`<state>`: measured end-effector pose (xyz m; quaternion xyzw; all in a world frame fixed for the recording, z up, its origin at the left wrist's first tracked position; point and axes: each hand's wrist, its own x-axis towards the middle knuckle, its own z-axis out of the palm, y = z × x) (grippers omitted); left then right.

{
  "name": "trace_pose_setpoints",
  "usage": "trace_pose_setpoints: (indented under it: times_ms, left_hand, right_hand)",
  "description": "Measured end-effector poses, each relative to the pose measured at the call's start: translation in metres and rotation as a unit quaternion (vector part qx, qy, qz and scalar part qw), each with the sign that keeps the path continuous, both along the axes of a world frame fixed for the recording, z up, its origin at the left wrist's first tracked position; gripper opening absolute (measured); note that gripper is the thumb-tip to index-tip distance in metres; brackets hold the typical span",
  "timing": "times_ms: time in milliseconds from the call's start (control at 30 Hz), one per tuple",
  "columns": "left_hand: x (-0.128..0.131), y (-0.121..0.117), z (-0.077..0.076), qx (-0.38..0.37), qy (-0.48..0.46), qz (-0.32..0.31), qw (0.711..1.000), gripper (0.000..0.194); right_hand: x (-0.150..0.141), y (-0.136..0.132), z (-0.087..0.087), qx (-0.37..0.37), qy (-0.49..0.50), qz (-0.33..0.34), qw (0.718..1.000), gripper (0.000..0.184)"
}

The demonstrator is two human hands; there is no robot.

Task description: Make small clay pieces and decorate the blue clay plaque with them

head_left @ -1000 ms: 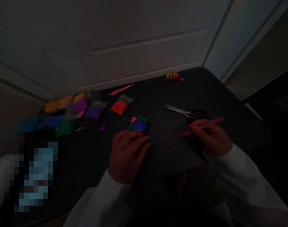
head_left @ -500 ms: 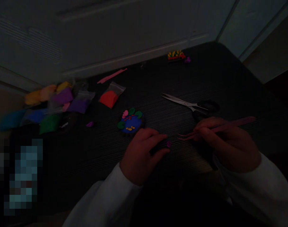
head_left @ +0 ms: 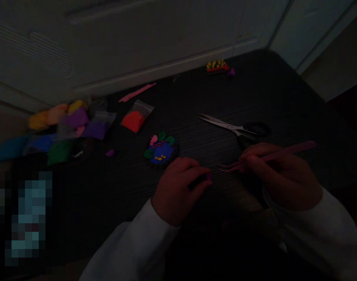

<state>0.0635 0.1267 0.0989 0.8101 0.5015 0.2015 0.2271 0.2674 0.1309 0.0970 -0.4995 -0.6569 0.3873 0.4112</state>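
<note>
Between the thumb and forefinger of my left hand (head_left: 181, 191) is a small purple clay piece (head_left: 209, 176), pinched at its sides. My right hand (head_left: 281, 179) grips a pair of pink tweezers (head_left: 294, 149); the two tips are slightly apart and point left, a short way from the purple piece. Just beyond my left hand lies a round clay pond (head_left: 163, 151) with a blue middle, dark rim, green leaf shapes, a pink flower and small red and yellow bits. Scissors (head_left: 229, 126) with black handles lie beyond my right hand, blades slightly apart.
Bags of coloured clay (head_left: 59, 152) are heaped at the left, and a bag of red clay (head_left: 133, 120) lies nearer the middle. A pink strip-shaped tool (head_left: 137, 93) rests near the wall. A yellow and red clay model (head_left: 217, 67) stands at the back. A purple lump (head_left: 110, 153) lies left of the pond.
My left thumb and forefinger have closed on the small purple clay piece, which lay between them on the table. The right hand keeps the tweezers in nearly the same place.
</note>
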Motion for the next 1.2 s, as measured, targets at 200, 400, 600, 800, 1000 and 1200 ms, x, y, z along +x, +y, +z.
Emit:
trace_pose_setpoints:
  times_ms: [200, 400, 600, 800, 1000, 1200]
  left_hand:
    - [0.0022, -0.0024, -0.0025, 0.016, 0.006, -0.003, 1.0, 0.018]
    - [0.0029, -0.0029, -0.0011, 0.01, 0.013, -0.005, 1.0, 0.017]
    - [0.0024, -0.0037, -0.0015, 0.005, 0.019, -0.007, 1.0, 0.017]
    - [0.0031, -0.0039, -0.0034, 0.002, 0.012, -0.004, 1.0, 0.024]
    - [0.001, -0.0053, -0.0018, -0.002, 0.001, -0.002, 1.0, 0.027]
    - [0.0001, -0.0032, -0.0005, -0.012, -0.008, -0.003, 1.0, 0.022]
  right_hand:
    - [-0.0001, 0.0003, -0.0006, -0.005, -0.003, -0.001, 1.0, 0.01]
    - [-0.0007, 0.0004, -0.0004, -0.007, 0.002, -0.002, 1.0, 0.009]
    - [-0.0013, 0.001, 0.0004, 0.004, -0.004, -0.002, 1.0, 0.01]
    - [-0.0008, 0.001, -0.0005, -0.016, 0.002, -0.007, 1.0, 0.011]
    - [0.0002, -0.0018, -0.0018, -0.03, 0.012, 0.021, 0.999, 0.012]
    - [-0.0043, -0.0033, -0.0023, -0.036, 0.06, 0.034, 0.997, 0.012]
